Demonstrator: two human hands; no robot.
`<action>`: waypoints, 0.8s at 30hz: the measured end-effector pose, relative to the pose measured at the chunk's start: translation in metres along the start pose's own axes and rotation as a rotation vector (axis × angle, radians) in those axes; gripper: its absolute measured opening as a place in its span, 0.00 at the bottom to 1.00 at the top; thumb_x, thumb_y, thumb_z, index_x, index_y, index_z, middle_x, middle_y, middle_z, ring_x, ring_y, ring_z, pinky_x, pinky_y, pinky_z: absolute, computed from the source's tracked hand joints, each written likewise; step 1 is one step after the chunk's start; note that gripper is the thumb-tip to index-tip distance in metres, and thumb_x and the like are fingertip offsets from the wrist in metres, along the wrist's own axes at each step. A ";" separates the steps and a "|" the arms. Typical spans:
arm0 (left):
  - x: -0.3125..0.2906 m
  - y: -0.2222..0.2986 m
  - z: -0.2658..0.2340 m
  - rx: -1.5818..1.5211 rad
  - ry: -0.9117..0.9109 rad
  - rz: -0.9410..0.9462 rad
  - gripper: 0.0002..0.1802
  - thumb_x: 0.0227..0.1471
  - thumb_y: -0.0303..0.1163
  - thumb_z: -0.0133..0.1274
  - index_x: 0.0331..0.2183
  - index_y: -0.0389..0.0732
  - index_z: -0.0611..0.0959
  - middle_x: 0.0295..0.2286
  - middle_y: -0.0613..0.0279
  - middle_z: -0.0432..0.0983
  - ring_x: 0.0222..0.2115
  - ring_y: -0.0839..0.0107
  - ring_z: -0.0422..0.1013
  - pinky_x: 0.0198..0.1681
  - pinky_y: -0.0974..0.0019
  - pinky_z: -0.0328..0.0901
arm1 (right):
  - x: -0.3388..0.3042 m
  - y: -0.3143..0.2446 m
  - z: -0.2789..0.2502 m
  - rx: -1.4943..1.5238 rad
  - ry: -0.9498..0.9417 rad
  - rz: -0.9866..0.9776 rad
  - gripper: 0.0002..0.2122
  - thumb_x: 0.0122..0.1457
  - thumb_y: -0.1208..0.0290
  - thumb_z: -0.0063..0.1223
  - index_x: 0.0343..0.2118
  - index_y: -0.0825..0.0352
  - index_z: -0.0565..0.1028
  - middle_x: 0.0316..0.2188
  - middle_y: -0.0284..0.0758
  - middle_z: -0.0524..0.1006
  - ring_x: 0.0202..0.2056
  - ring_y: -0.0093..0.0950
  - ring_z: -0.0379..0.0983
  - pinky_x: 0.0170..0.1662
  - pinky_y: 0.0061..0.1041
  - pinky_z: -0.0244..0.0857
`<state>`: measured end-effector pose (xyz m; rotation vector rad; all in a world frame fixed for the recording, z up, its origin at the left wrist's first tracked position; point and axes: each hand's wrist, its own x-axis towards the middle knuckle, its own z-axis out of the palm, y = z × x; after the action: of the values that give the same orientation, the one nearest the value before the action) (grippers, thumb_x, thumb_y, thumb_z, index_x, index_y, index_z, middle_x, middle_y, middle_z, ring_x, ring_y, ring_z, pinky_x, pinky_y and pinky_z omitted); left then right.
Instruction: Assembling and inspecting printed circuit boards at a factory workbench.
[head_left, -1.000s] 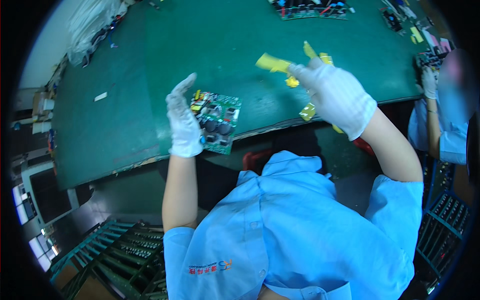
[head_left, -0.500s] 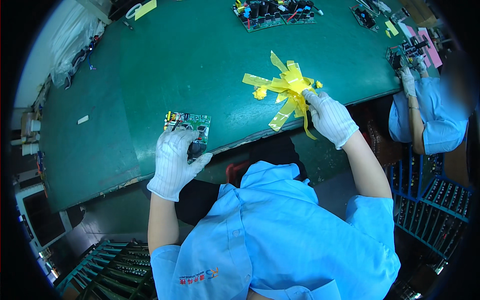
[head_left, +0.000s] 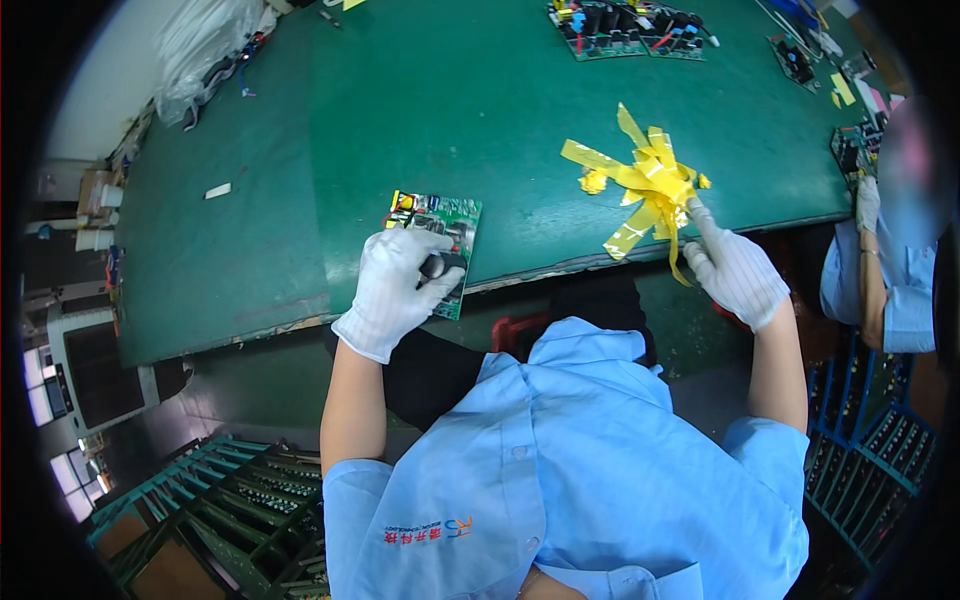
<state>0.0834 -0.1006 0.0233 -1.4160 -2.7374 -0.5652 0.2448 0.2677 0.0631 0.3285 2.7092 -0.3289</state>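
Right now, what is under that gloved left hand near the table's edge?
A green circuit board lies on the green table under the left hand. Its far part, with small parts, shows; the near half is covered by the glove, so what the fingers grip is unclear.

**A green bench in a workshop**

The bench (head_left: 300,150) has a wide green top with a worn front edge. Behind it, at upper left, stands a pale wall (head_left: 100,90). Green racks (head_left: 230,490) stand on the dark floor (head_left: 250,390) at lower left; more racks (head_left: 880,440) stand at right.
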 end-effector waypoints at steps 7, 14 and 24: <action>-0.027 -0.007 -0.004 -2.463 0.460 -0.406 0.32 0.62 0.55 0.40 0.54 0.38 0.73 0.46 0.51 0.76 0.46 0.52 0.73 0.51 0.47 0.68 | -0.004 -0.057 0.002 0.574 0.439 -0.255 0.17 0.61 0.74 0.46 0.53 0.73 0.65 0.27 0.43 0.75 0.28 0.44 0.75 0.32 0.37 0.67; -0.013 -0.012 0.068 -2.285 0.532 -0.774 0.35 0.62 0.60 0.36 0.55 0.42 0.71 0.48 0.49 0.73 0.48 0.52 0.71 0.51 0.44 0.68 | 0.054 -0.138 0.062 0.637 0.542 -0.626 0.08 0.61 0.73 0.50 0.43 0.66 0.71 0.35 0.41 0.75 0.34 0.40 0.75 0.34 0.37 0.71; -0.006 -0.007 0.078 -2.804 0.355 -0.200 0.49 0.54 0.72 0.36 0.57 0.36 0.69 0.52 0.42 0.70 0.49 0.49 0.71 0.53 0.49 0.68 | 0.076 -0.194 0.100 0.597 0.690 -0.683 0.06 0.56 0.71 0.58 0.35 0.64 0.76 0.29 0.37 0.72 0.29 0.37 0.73 0.27 0.34 0.69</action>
<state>0.0938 -0.0847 -0.0527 -0.0252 -0.0291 2.4355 0.1589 0.0713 -0.0217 -0.4430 3.2490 -1.4618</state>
